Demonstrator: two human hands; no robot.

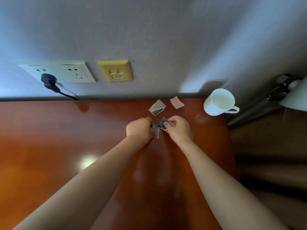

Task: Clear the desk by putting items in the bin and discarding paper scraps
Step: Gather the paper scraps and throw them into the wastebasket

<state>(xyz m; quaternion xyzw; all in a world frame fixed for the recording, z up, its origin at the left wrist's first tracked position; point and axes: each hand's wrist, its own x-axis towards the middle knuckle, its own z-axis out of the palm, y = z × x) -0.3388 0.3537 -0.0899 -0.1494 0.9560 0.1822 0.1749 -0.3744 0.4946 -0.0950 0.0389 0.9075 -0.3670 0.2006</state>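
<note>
Head view: left hand (139,128), fingers curled, pinching a small dark torn paper scrap (153,125) at its fingertips. A paler torn scrap (157,133) shows just below it, and whether the hand holds this one too cannot be told. Right hand (180,128), thumb and fingers clamped on a bunch of dark grey torn paper scraps (163,124). The two hands sit close together, not touching, low over the glossy reddish-brown wooden desk (66,146), toward its back right part. Just beyond the hands, loose on the desk: one silvery-grey torn paper scrap (157,107). Beside it to the right and apart from it lies one pinkish torn paper scrap (177,102). Further right, near the desk's back corner: one white ceramic mug (217,103), handle turned to the right, nothing visible inside. Past the desk edge: a white lamp shade (295,97) on a dark arm. On the grey wall behind: a white double socket plate (66,70) with a black plug (49,79) and cable in its left socket, and a yellow data-port plate (115,70). No bin is in view. Status, by judgement: scrap collection is under way, with some pieces gathered in both hands. Two scraps are not yet picked up, the mug is not yet put away, and nothing can be seen discarded. The larger part of the task appears to be outstanding.
</note>
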